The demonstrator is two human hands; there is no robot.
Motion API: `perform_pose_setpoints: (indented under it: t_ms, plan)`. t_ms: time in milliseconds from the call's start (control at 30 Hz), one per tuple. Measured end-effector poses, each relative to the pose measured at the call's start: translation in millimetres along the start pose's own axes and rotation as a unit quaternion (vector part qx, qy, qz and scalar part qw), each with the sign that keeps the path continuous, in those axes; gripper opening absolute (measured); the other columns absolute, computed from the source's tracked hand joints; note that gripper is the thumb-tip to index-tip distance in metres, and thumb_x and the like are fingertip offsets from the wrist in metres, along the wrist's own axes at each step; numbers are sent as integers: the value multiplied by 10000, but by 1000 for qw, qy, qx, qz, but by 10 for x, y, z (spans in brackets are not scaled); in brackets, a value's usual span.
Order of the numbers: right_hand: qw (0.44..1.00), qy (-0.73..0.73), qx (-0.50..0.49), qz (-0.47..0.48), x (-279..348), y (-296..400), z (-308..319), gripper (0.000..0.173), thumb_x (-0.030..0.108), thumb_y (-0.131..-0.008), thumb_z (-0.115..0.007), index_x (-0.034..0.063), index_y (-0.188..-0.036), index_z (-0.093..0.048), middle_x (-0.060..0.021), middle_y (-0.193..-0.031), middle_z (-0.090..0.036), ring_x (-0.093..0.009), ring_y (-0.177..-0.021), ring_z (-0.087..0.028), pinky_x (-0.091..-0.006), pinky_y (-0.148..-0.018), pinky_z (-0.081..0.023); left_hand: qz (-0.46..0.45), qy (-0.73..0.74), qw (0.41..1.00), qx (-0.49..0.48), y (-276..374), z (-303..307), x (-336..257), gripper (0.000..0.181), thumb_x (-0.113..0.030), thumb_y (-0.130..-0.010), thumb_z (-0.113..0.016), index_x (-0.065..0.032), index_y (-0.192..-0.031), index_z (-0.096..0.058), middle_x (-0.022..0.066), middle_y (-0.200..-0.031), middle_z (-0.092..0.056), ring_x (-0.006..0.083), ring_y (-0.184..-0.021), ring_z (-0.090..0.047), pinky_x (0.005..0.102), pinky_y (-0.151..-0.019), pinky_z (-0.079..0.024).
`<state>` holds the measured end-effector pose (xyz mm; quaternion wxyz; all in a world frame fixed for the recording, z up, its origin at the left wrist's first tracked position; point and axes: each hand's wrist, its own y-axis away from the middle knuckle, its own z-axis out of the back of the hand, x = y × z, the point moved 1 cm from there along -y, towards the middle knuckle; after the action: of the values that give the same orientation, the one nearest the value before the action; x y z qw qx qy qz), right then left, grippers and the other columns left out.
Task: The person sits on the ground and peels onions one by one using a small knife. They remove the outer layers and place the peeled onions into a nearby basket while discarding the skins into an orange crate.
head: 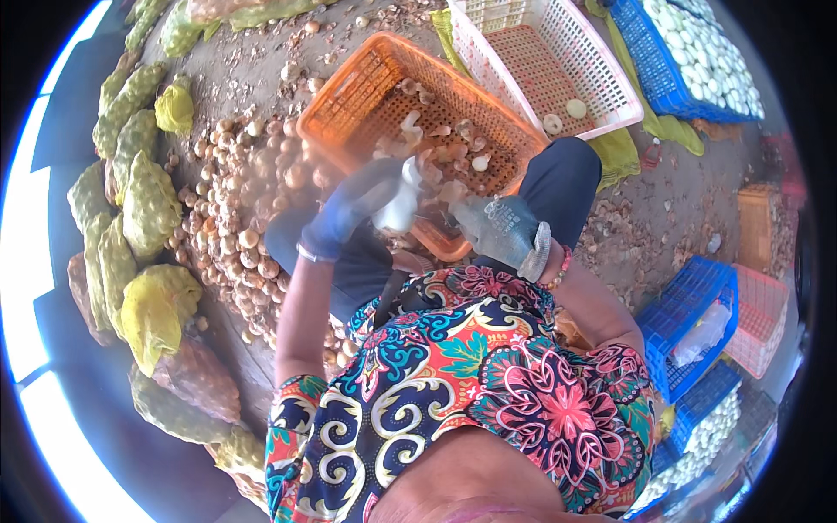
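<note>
My left hand (359, 202), in a blue-grey work glove, is blurred by motion over the near side of an orange plastic crate (425, 47). A whitish, smeared shape, apparently a peeled onion (397, 212), is in its fingers. To its right, my right hand (497, 225), in a grey-blue coated glove, has its fingers curled over the crate's near end. Its fingertips are blurred, and I cannot tell what they hold. Inside the crate lie loose skins, several brown onions (410, 87) and a small white peeled onion (480, 163).
Unpeeled onions (229, 216) are heaped on the floor at left, beside full mesh sacks (150, 206). A white crate (484, 62) with two pale onions stands beyond the orange one. Blue crates (660, 72) hold peeled onions; another blue crate (686, 320) lies right.
</note>
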<state>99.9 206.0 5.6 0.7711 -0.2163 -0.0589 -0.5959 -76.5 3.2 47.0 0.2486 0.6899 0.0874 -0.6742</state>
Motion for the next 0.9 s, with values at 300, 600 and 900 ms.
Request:
perform_pose_setpoints:
  t_ms: [300, 600, 900]
  plan:
    - [989, 109, 81, 53, -123, -206, 285, 150, 138, -845, -627, 106, -971, -552, -48, -800, -626, -212, -667, -677, -343, -526, -538, 149, -32, 988, -26, -503, 59, 465, 329, -242, -908, -681, 38, -1080, -674, 71, -945, -712, 140, -798, -675, 290, -729, -546]
    - [972, -27, -133, -192, -481, -142, 87, 85, 94, -922, -589, 72, -997, -626, -150, -827, -665, -351, -770, -664, -437, -629, -531, -178, -272, 946, -27, -344, -37, 777, 227, -92, -764, -736, -51, -985, -703, 99, -800, -672, 162, -711, -646, 306, -677, -520]
    - [888, -83, -342, -296, -1397, -370, 548, 199, 165, -979, -555, -9, -1019, -645, -199, -862, -695, -380, -805, -683, -445, -675, -535, -83, -345, 917, -181, -567, -197, 1129, 413, -297, -852, -753, -43, -1164, -657, 185, -1075, -689, 307, -1012, -642, 399, -898, -509]
